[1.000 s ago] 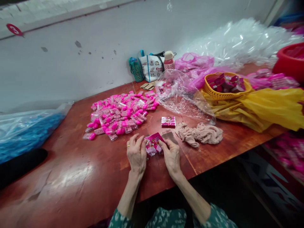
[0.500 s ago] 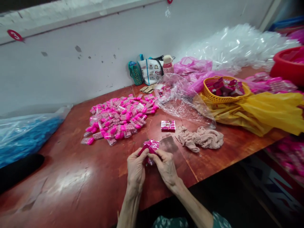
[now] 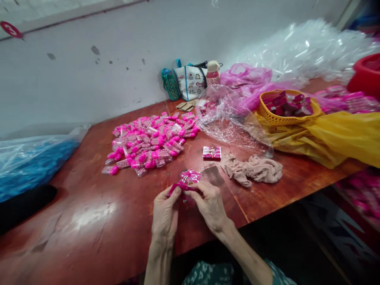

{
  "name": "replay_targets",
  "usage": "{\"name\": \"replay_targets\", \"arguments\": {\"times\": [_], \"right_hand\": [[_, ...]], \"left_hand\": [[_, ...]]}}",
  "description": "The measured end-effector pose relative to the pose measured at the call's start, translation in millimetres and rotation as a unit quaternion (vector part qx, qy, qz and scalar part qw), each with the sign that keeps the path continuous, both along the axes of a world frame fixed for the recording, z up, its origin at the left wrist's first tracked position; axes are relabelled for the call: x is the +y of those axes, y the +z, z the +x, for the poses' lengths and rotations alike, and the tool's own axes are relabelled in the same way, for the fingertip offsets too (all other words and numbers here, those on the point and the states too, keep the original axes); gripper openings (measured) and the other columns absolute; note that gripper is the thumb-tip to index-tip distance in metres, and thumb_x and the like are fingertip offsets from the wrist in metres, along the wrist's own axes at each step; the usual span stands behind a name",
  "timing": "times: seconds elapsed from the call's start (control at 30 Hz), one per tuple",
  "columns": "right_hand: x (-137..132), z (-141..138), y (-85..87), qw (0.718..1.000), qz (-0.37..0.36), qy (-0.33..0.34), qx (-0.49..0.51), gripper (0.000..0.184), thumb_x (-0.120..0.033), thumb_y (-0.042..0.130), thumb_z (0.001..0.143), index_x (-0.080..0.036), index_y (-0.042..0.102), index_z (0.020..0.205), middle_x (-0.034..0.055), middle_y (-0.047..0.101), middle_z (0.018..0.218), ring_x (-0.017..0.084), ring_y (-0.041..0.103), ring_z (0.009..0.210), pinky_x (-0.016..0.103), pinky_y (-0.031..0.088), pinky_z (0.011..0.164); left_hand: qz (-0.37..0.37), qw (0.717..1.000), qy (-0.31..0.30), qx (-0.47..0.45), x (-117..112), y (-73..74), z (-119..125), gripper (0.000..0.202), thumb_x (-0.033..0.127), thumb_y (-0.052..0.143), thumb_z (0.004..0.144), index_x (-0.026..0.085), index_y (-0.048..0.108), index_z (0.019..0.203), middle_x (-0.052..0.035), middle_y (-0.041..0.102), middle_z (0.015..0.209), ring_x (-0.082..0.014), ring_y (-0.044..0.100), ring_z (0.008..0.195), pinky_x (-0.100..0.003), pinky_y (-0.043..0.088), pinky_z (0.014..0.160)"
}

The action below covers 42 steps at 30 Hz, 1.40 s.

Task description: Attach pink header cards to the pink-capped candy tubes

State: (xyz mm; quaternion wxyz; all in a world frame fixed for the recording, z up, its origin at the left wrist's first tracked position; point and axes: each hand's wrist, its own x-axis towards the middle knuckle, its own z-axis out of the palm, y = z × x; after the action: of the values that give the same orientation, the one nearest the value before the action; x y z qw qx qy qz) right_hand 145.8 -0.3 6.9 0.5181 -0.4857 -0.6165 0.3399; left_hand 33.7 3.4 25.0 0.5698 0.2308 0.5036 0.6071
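Down at 6 o'clock in the head view, both hands meet over the near edge of the wooden table (image 3: 89, 221). The left hand (image 3: 164, 211) and the right hand (image 3: 209, 206) each pinch the same small pink packet (image 3: 188, 180) between thumb and fingertips, closed tight on it. The packet sits just above the knuckles, lifted a little off the tabletop, with its crinkled clear wrapper poking out at 12 o'clock from the hands.

From the packet, a small pink box (image 3: 211, 152) lies flat on the table at 1 o'clock, near but apart. A crumpled beige cloth (image 3: 255, 169) rests at 2 o'clock, just beside the box. At 11 o'clock spreads a pile of pink-capped capsules (image 3: 148, 142), well apart from the hands. A loose clear plastic bag (image 3: 231, 122) lies beyond the box at 1 o'clock, and further right a yellow basket (image 3: 286, 118) of dark red boxes sits on a yellow bag (image 3: 341, 138). At 9 o'clock a blue-filled bag (image 3: 29, 162) slumps at the table's left end. Against the wall at 12 o'clock stand a printed tote bag (image 3: 190, 83) and a bottle (image 3: 211, 73) touching it.
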Motion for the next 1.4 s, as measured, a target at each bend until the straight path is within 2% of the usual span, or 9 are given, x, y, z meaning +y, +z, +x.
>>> {"name": "replay_targets", "arguments": {"times": [0.17,0.3,0.5,0.6,0.77,0.97,1.17,1.27,1.4], "right_hand": [[-2.6,-5.8,-3.1,1.0,-0.005,0.018,-0.007,0.036,-0.031,0.042,0.09,-0.018,0.056,0.059,-0.0003,0.051,0.058,0.013,0.045,0.056,0.024,0.033,0.054],[0.9,-1.3,-3.6,0.999,-0.029,0.016,0.004,0.041,-0.031,0.04,0.091,-0.018,0.051,0.053,-0.0033,0.043,0.05,0.011,0.037,0.048,0.024,0.026,0.048],[3.8,-2.5,-5.7,0.995,-0.063,0.043,0.06,0.014,-0.022,0.054,0.083,-0.018,0.067,0.085,0.0007,0.066,0.074,0.014,0.057,0.064,0.022,0.041,0.059],[3.8,-4.1,-7.2,0.992,-0.079,0.049,0.085,0.014,-0.024,0.056,0.082,-0.017,0.068,0.084,0.0007,0.066,0.07,0.014,0.058,0.061,0.022,0.042,0.056],[2.0,-3.7,-6.0,0.992,-0.083,0.052,0.083,0.029,-0.032,0.049,0.086,-0.016,0.064,0.068,-0.0015,0.057,0.059,0.011,0.049,0.054,0.021,0.036,0.051],[-1.2,-4.4,-0.6,0.994,-0.079,0.032,0.062,0.042,-0.034,0.039,0.091,-0.017,0.049,0.054,-0.0043,0.039,0.051,0.01,0.034,0.049,0.023,0.025,0.046],[1.5,-4.2,-4.3,0.992,-0.09,0.06,0.066,0.023,-0.036,0.055,0.082,-0.017,0.062,0.071,-0.0016,0.058,0.063,0.012,0.05,0.057,0.021,0.035,0.051],[2.2,-5.8,-7.9,0.992,-0.092,0.056,0.066,0.024,-0.034,0.053,0.083,-0.016,0.062,0.069,-0.0013,0.058,0.062,0.012,0.051,0.056,0.021,0.036,0.052],[1.5,-7.3,-8.7,0.994,-0.076,0.058,0.047,0.033,-0.033,0.046,0.088,-0.017,0.058,0.061,-0.0022,0.052,0.059,0.012,0.045,0.055,0.022,0.033,0.053]], "left_hand": [[0.015,0.998,0.047,0.025,-2.3,-7.5,-1.4,0.019,0.025,0.079,0.051,0.014,0.067,0.061,0.0021,0.065,0.055,-0.0074,0.055,0.05,-0.018,0.045,0.051],[0.031,0.996,0.055,0.069,-4.9,-12.0,-6.4,0.026,0.02,0.077,0.053,0.015,0.067,0.077,-0.0003,0.068,0.066,-0.0104,0.06,0.058,-0.021,0.047,0.057],[0.083,0.975,0.1,0.181,-12.2,-12.0,-13.3,0.016,0.017,0.073,0.062,0.017,0.064,0.076,0.0036,0.065,0.067,-0.0068,0.056,0.055,-0.016,0.044,0.052],[0.097,0.965,0.104,0.221,-15.4,-9.4,-14.8,0.021,0.018,0.072,0.063,0.018,0.065,0.083,0.0028,0.065,0.069,-0.0071,0.053,0.047,-0.018,0.043,0.046],[0.105,0.948,0.123,0.274,-19.3,-10.9,-18.9,0.021,0.02,0.071,0.064,0.018,0.065,0.084,0.0015,0.066,0.07,-0.009,0.055,0.046,-0.02,0.045,0.045],[0.091,0.957,0.101,0.256,-22.4,-17.2,-22.2,0.014,0.022,0.071,0.064,0.018,0.061,0.073,0.0049,0.062,0.059,-0.0089,0.055,0.043,-0.019,0.045,0.042],[0.09,0.952,0.075,0.283,-25.2,-19.4,-20.2,0.011,0.026,0.065,0.071,0.019,0.057,0.072,0.0045,0.061,0.052,-0.0116,0.056,0.043,-0.021,0.045,0.044],[0.098,0.938,0.077,0.324,-27.1,-20.5,-20.3,0.008,0.025,0.064,0.072,0.019,0.059,0.069,0.0046,0.059,0.054,-0.0112,0.056,0.046,-0.02,0.044,0.047],[0.131,0.911,0.09,0.382,-29.6,-17.9,-21.9,0.005,0.019,0.066,0.07,0.021,0.067,0.074,0.0016,0.063,0.072,-0.0138,0.059,0.069,-0.023,0.047,0.069]]}}
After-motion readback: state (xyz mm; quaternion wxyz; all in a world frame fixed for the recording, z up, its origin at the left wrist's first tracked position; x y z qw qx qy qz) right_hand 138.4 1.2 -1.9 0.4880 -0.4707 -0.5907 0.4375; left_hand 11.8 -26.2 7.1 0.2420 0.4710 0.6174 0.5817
